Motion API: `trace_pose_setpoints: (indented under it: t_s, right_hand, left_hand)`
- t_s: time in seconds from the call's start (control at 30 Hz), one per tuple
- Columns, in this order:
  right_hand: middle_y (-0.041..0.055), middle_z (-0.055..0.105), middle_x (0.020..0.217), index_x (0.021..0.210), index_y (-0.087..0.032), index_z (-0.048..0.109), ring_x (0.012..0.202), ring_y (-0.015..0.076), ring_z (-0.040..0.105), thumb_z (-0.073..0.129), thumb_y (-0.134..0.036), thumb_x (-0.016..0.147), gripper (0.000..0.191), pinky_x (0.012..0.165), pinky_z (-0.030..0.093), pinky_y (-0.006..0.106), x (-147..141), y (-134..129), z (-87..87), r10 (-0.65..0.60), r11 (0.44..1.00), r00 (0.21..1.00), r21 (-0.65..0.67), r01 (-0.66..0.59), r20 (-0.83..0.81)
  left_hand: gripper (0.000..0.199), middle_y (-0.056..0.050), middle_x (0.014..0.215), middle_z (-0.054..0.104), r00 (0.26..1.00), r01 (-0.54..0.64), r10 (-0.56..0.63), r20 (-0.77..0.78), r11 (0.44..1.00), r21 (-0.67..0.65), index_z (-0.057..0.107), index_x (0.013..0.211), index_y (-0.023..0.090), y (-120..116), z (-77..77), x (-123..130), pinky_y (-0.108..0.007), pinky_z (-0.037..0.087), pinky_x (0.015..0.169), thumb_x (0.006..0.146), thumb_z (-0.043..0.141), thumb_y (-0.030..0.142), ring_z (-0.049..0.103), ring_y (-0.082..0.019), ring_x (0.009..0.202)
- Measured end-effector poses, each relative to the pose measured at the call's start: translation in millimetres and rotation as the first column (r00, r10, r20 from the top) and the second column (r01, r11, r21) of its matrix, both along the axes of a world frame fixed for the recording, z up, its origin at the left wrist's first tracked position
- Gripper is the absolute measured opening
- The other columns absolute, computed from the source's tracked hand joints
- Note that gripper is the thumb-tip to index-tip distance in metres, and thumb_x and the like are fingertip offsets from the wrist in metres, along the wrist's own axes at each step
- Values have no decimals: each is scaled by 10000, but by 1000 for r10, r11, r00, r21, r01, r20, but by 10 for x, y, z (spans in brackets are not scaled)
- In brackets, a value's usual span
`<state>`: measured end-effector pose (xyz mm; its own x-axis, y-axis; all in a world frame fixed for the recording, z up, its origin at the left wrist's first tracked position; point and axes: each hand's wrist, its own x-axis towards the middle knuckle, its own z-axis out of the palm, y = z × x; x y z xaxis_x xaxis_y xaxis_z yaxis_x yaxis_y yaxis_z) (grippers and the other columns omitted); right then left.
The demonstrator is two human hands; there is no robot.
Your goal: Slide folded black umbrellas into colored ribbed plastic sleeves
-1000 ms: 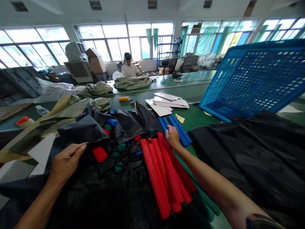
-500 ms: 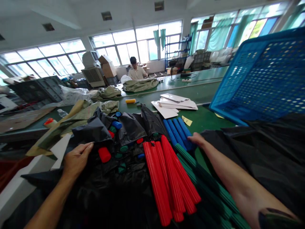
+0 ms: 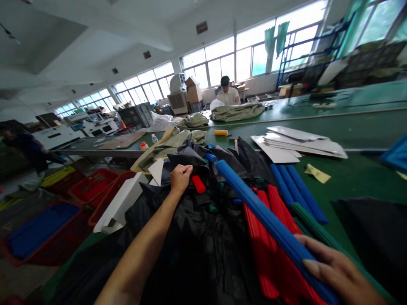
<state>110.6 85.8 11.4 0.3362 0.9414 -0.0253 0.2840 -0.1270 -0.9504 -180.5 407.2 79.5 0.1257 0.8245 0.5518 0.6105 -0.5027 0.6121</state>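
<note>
My left hand (image 3: 180, 178) pinches the edge of a black fabric bag (image 3: 187, 154) between thumb and fingers. A long blue ribbed rod (image 3: 254, 205) is in my right hand (image 3: 337, 262), tilted, its far end close to the bag. Beneath that rod lie several red ribbed rods (image 3: 259, 241), partly covered by it. Several more blue rods (image 3: 300, 190) rest on the green table to the right, beside green rods (image 3: 321, 231). A red rod end (image 3: 199, 184) sticks out of the black fabric just right of my left hand.
White boards (image 3: 302, 142) are stacked on the table beyond the rods, near a yellow paper slip (image 3: 318, 173). A white carton (image 3: 121, 203) and red crates (image 3: 98, 184) stand at left. A blue basket (image 3: 396, 154) shows at right. A co-worker (image 3: 227, 94) sits across the table.
My right hand has lifted one blue rod from its group and brought it nearer, over the red rods. My left hand still pinches the black fabric. The view has turned left.
</note>
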Motion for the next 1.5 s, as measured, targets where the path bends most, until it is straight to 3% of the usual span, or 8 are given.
trace_pose_setpoints:
  t_s: [0.1,0.2,0.43,0.7,0.97,1.13,1.27,1.5]
  right_hand:
    - [55,705,977,1094,-209,672,911,262,643,587,-487,786,424,765,531,314,-471,157,184,274,961,956,-16,-277,-103]
    - [39,678,912,1072,-201,663,880,235,613,549,-475,815,393,736,497,297,-691,365,231,377,925,918,-10,-381,-122]
    - [11,612,769,1006,-154,653,671,160,534,592,-389,757,349,594,411,257,-811,956,244,329,944,939,8,-330,-103]
    - [3,603,691,908,-130,661,576,119,514,641,-408,718,337,538,380,232,-829,1141,191,252,959,856,1,-282,-451]
    - [1,607,694,938,-112,648,570,115,505,598,-362,735,326,520,373,228,-1078,1618,262,275,961,928,38,-274,-251]
    - [12,637,697,901,-115,676,610,137,544,565,-355,746,307,551,399,233,-1321,2168,415,154,980,982,111,-166,113]
    - [81,667,806,918,-112,674,751,208,602,559,-339,758,301,682,442,291,-1548,2568,459,23,992,896,104,-77,444]
    - [274,578,1047,1037,-16,593,996,355,539,500,-331,839,383,806,438,449,-1900,2855,468,-82,996,799,81,42,596]
  left_hand:
    - [168,-26,807,685,999,-20,20,26,1000,11,746,871,215,-38,5,-7,-272,479,750,808,599,267,631,-146,777]
    - [172,-27,789,675,1000,-4,2,31,999,50,744,873,209,-76,-26,-7,-272,476,734,826,587,261,624,-145,764]
    - [198,-48,783,639,997,62,-51,-51,968,244,736,883,204,-56,-127,-27,-311,466,747,860,557,286,578,-168,784]
    - [215,-53,818,623,987,-47,98,-125,933,356,728,897,200,30,-81,-250,-311,414,742,880,539,301,542,-177,800]
    - [210,-42,829,641,965,111,-18,-263,933,344,716,877,223,-108,-29,10,-319,362,738,896,525,308,528,-173,820]
    - [210,-43,835,648,963,130,-41,-265,935,330,717,876,218,-91,4,13,-323,372,738,894,527,305,540,-171,814]
    - [219,-42,818,648,979,97,-36,-199,946,309,717,870,211,-31,25,-37,-309,407,750,893,519,301,556,-166,803]
    - [204,-44,779,647,979,102,-48,-196,957,272,727,842,201,62,-59,-20,-293,433,745,871,540,277,566,-167,781]
